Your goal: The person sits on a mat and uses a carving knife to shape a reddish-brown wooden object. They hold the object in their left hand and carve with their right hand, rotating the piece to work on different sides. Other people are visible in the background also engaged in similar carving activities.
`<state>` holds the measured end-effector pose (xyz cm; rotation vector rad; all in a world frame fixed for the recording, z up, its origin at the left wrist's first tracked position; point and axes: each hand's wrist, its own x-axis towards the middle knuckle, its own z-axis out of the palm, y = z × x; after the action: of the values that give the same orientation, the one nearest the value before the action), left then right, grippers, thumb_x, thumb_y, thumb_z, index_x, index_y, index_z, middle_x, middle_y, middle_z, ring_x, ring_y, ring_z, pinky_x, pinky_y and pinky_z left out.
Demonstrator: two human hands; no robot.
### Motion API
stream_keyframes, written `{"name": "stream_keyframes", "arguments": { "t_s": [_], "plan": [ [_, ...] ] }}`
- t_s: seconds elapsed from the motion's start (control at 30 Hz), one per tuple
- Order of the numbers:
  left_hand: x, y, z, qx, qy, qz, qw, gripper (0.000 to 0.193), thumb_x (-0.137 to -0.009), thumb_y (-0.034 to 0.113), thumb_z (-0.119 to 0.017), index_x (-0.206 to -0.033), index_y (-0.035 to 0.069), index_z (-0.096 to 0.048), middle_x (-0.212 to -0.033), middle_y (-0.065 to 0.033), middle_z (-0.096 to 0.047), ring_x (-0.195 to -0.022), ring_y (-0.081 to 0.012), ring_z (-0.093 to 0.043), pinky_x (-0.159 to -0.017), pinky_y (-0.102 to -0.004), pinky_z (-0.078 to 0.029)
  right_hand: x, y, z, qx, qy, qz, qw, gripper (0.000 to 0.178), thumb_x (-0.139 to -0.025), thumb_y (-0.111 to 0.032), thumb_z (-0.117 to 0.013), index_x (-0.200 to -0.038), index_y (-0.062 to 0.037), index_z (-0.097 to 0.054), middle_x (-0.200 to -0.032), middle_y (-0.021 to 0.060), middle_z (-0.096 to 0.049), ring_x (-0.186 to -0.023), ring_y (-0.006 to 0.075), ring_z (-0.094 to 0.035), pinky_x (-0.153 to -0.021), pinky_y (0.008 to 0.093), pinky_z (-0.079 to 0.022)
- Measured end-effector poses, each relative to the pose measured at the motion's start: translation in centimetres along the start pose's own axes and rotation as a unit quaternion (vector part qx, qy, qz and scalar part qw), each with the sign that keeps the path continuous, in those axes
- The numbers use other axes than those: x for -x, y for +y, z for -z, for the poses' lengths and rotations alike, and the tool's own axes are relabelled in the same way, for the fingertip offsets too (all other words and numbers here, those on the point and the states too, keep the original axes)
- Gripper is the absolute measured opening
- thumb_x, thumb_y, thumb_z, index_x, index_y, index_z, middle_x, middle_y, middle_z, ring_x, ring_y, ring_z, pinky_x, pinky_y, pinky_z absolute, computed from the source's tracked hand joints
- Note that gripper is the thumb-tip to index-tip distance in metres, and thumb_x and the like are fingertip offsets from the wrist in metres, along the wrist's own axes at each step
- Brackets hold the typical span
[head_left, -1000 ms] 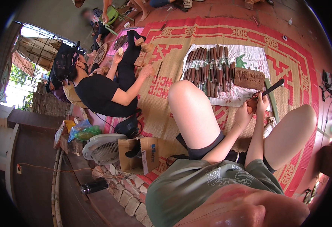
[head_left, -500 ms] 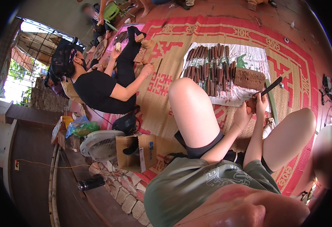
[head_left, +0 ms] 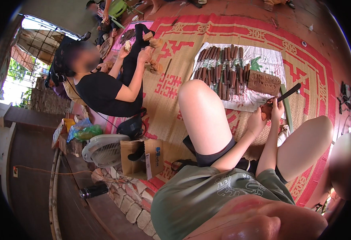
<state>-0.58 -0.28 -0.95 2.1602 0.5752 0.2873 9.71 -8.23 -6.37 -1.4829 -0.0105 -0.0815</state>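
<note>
Between my raised knees, my left hand (head_left: 256, 121) is closed around a reddish-brown lump (head_left: 266, 111), too small to tell what it is. My right hand (head_left: 278, 109) sits right beside it, fingers wrapped at the near end of a long dark blade-like tool (head_left: 290, 92) that points up and to the right. The lump and the tool's near end meet between my hands, partly hidden by my fingers. Just beyond lies a rough brown block (head_left: 264, 82). Left of the block, rows of short dark-brown sticks (head_left: 223, 71) rest on a white printed sheet (head_left: 265, 58).
A red-and-tan woven mat (head_left: 167, 116) covers the floor. At the left sits a person in black (head_left: 103, 90) with something pale in one hand. Nearer are a white fan (head_left: 105, 152), an open cardboard box (head_left: 155, 158) and a black bottle (head_left: 94, 191). A green strip (head_left: 286, 106) lies beside my hands.
The person in black has turned the head toward me and shifted the hand nearer me farther away. My hands hold nearly the same place, lump and tool still in them.
</note>
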Motion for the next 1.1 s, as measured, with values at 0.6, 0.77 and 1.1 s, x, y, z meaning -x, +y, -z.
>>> {"name": "stream_keyframes", "arguments": {
  "t_s": [0.6,0.77,1.1],
  "plan": [
    [0.1,0.3,0.1,0.002,-0.011,0.013,1.0,0.04,-0.064,0.017,-0.071,-0.094,0.003,-0.049,-0.078,-0.0194,-0.061,-0.073,-0.0374,-0.06,-0.062,-0.0455,-0.048,-0.4,0.6,0.8,-0.022,-0.031,-0.029,0.999,0.019,-0.091,-0.021,-0.055,-0.079,-0.0073,-0.058,-0.067,-0.0064,-0.052,-0.057,0.0018,-0.039,-0.051,0.0188,-0.029],
    [-0.1,-0.1,-0.1,0.014,0.007,-0.001,1.0,0.04,-0.064,0.017,-0.072,-0.093,0.002,-0.049,-0.078,-0.0193,-0.061,-0.073,-0.0374,-0.06,-0.062,-0.0449,-0.048,-1.2,1.3,1.3,0.068,-0.06,-0.027,0.995,0.019,-0.09,-0.017,-0.054,-0.078,-0.0029,-0.058,-0.07,-0.0007,-0.056,-0.065,0.0072,-0.054,-0.057,0.022,-0.041],
    [0.0,0.0,0.0,0.0,-0.008,0.019,1.0,0.04,-0.064,0.018,-0.072,-0.093,0.003,-0.05,-0.079,-0.0189,-0.062,-0.074,-0.0369,-0.061,-0.062,-0.0447,-0.048,-1.2,1.1,1.4,0.031,-0.078,-0.045,0.995,0.02,-0.09,-0.017,-0.053,-0.078,-0.0024,-0.058,-0.072,0.0011,-0.059,-0.065,0.0072,-0.053,-0.059,0.0215,-0.042]
  ]
}}
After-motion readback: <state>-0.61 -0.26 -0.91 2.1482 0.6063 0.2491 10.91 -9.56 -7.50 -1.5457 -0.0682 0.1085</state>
